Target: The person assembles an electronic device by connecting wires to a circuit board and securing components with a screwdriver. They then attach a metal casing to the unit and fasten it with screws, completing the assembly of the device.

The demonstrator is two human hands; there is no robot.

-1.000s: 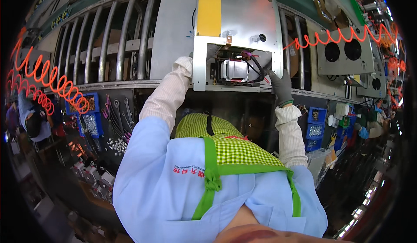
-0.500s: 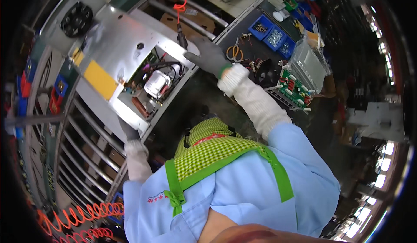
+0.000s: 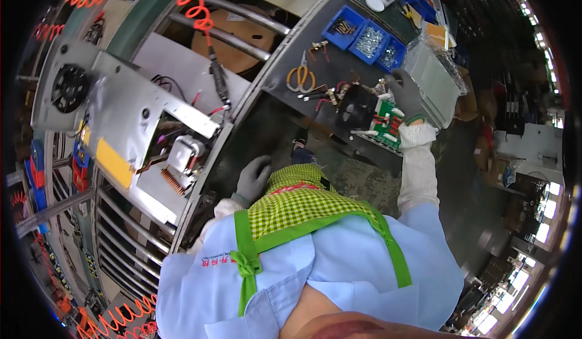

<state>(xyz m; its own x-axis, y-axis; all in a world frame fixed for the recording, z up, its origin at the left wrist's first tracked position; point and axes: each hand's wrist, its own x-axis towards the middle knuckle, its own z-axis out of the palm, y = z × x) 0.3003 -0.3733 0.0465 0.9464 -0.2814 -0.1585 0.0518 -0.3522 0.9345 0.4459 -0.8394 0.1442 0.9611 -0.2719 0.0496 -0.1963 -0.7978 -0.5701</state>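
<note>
My right hand (image 3: 407, 98), in a grey glove, reaches over the dark bench beside a green circuit board (image 3: 387, 119). Its fingers are apart, and I see nothing held in them. A black fan-like part (image 3: 355, 107) and small wired parts lie just left of it; a stack of grey panels in clear wrap (image 3: 431, 81) is on its right. My left hand (image 3: 253, 179), also gloved, hangs open and empty in front of my checkered apron. Left of it, a sheet-metal chassis (image 3: 118, 102) with a fan, a yellow panel and a copper coil lies on the roller conveyor.
A slim dark tool (image 3: 218, 79) hangs from an orange coiled hose (image 3: 193, 2) over the chassis's far edge. Orange-handled scissors (image 3: 301, 78) and blue bins (image 3: 368, 40) of screws and small fittings are on the bench. Conveyor rollers (image 3: 130, 236) run along the left.
Both hands have come off the chassis. My right hand has swung right to the circuit board, while my left has drawn back toward my apron. The chassis appears further left in view.
</note>
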